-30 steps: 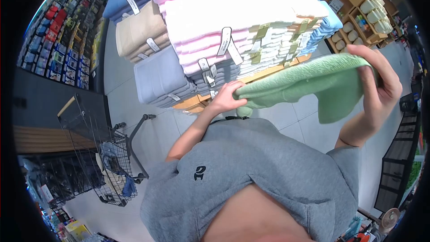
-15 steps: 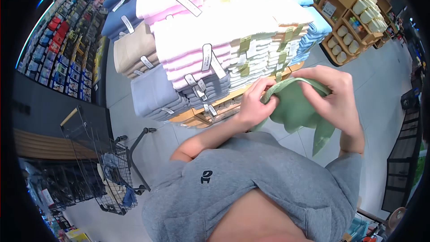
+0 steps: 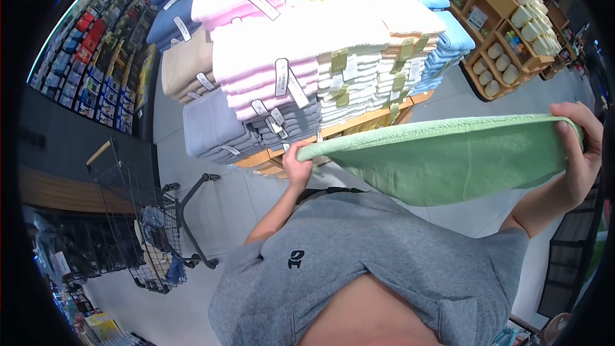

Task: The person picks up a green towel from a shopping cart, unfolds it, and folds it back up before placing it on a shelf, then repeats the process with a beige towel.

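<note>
A light green towel (image 3: pixel 442 160) is stretched out in the air between my hands, its top edge taut and its body sagging below. My left hand (image 3: pixel 297 168) is closed on the towel's left corner, close in front of the towel display. On the far right, my right hand (image 3: pixel 582 148) grips the other top corner, thumb toward me. Beyond the towel stand folded stacks: pink towels (image 3: pixel 266 83), grey-blue towels (image 3: pixel 214 118) and white towels with green bands (image 3: pixel 352 86).
The stacks rest on a wooden display table (image 3: pixel 378 114). A wire shopping cart (image 3: pixel 160 243) with cloth items stands on the left. Packed wall shelves (image 3: pixel 96 51) line the far left. A wooden shelf unit (image 3: pixel 480 16) with cream-coloured goods is at the upper right.
My hands have moved well apart, the left one leftward and the right one rightward. The green towel, bunched between them before, is now spread wide.
</note>
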{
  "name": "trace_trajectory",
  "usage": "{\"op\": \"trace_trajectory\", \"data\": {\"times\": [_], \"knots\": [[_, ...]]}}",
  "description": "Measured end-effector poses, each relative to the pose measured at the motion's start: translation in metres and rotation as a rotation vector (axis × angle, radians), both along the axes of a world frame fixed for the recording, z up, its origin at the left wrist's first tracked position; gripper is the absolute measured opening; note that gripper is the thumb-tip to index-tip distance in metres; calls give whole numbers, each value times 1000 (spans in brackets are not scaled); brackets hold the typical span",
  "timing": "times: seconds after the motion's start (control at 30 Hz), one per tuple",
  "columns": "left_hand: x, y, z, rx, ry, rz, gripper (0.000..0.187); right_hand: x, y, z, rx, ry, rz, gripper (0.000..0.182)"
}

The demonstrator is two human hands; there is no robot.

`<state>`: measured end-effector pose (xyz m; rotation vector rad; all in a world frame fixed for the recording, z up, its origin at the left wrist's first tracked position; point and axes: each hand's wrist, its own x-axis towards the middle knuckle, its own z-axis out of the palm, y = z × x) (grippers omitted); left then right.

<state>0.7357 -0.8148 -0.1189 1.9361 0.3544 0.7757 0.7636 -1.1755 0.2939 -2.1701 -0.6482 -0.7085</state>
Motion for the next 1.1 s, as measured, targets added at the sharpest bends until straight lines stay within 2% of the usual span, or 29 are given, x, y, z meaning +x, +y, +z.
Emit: {"op": "trace_trajectory", "data": {"times": [0.07, 0.2, 0.27, 0.33, 0.4, 0.53, 0.67, 0.7, 0.83, 0.87, 0.93, 1.0, 1.03, 1.1], "knots": [[-13, 23, -15, 54, -28, 157, 18, 3, -16, -6, 75, -96, 2, 16], [-54, 45, 27, 301, -44, 533, 18, 18, -52, -12, 160, -188, 101, 18], [-77, 67, 43, -12, -139, 430, 20, 33, -75, -11, 132, -224, 99, 18], [-102, 102, 82, 32, -45, 201, 24, 53, -108, -14, 83, -156, 44, 19], [-123, 128, 151, 115, 170, 19, 25, 76, -122, -6, 106, -65, 57, 19], [-157, 184, 251, 84, 201, 12, 26, 117, -126, 0, 326, 117, 241, 21], [-179, 233, 331, 166, 195, -146, 20, 172, -153, -1, 70, 291, 210, 24], [-177, 247, 350, 191, 197, -191, 18, 183, -148, 1, 83, 252, 231, 25], [-101, 289, 430, 374, 146, -231, 8, 265, -113, 37, 116, 205, 359, 30], [-66, 302, 446, 423, 109, -224, 9, 295, -103, 47, 106, 223, 359, 31], [10, 294, 465, 361, 98, -135, 17, 354, -76, 51, 146, 183, 268, 38], [84, 306, 458, 332, 87, -18, 30, 406, -51, 41, -4, 107, 48, 38], [123, 335, 443, 371, 91, 46, 34, 427, -37, 28, -76, 78, -31, 35], [174, 350, 413, 460, 152, 97, 34, 471, -12, -3, -193, 34, -100, 32]]}}
